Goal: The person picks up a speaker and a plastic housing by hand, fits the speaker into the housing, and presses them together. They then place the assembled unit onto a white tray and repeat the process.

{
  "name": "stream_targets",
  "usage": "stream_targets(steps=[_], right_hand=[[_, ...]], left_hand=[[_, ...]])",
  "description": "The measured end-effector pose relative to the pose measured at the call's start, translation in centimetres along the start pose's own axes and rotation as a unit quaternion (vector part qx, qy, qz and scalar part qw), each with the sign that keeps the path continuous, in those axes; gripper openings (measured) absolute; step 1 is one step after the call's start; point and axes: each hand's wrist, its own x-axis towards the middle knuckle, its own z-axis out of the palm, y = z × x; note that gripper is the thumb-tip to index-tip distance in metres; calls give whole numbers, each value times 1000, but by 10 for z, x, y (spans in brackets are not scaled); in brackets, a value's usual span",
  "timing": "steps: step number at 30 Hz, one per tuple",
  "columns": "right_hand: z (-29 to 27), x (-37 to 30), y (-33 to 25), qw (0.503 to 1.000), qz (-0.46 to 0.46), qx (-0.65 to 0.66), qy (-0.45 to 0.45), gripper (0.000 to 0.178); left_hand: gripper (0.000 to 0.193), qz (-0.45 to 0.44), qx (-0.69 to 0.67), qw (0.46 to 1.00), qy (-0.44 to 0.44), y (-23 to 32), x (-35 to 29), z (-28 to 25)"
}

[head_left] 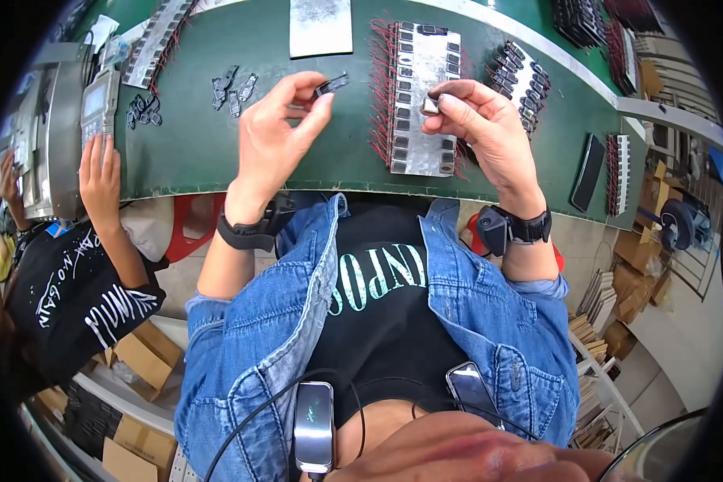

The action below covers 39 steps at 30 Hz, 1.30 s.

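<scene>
Just above the green worktable (329, 157), a small black plastic part (335, 83) is pinched between thumb and forefinger of the left hand (279, 120), whose fingers are curled and whose grip is nearly closed. By the right hand (490, 128), a small block with a shiny face (430, 106) is gripped at the fingertips, the hand otherwise half-curled; its exact kind cannot be told. The block is held over the right part of a pale metal plate (422, 153), along whose sides small black rectangular modules (402, 96) are lined up, with red wires (380, 96) spread out to the left. To the left of the left hand, a loose cluster of black parts (233, 90) is scattered on the table. Beyond the hands, a blank white panel (320, 28) is laid flat. Near the right end, a black slab (588, 173) is placed beside a narrow module strip (618, 174). At far left, a grey device with a screen (98, 104) is touched by a co-worker's hand (100, 165).
</scene>
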Motion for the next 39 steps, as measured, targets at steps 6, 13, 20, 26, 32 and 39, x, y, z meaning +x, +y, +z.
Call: stream_targets(steps=[6,13,20,26,32,39], right_hand=[[19,-2,-1,998,-50,-28,11,25],[25,8,9,986,-138,-94,26,21],[27,9,14,986,-137,-84,45,25],[29,8,16,986,-134,-87,55,27],[16,8,13,961,-184,-163,130,22],[16,19,18,760,-310,-554,143,16]], left_hand=[[27,-106,-308,943,-75,20,2,21],[29,-114,-357,923,-92,24,1,29],[31,-144,-427,885,-117,20,1,33],[31,-156,-469,861,-123,24,3,35],[30,-122,-447,881,-94,13,9,29],[28,-119,-399,909,-10,1,11,14]])
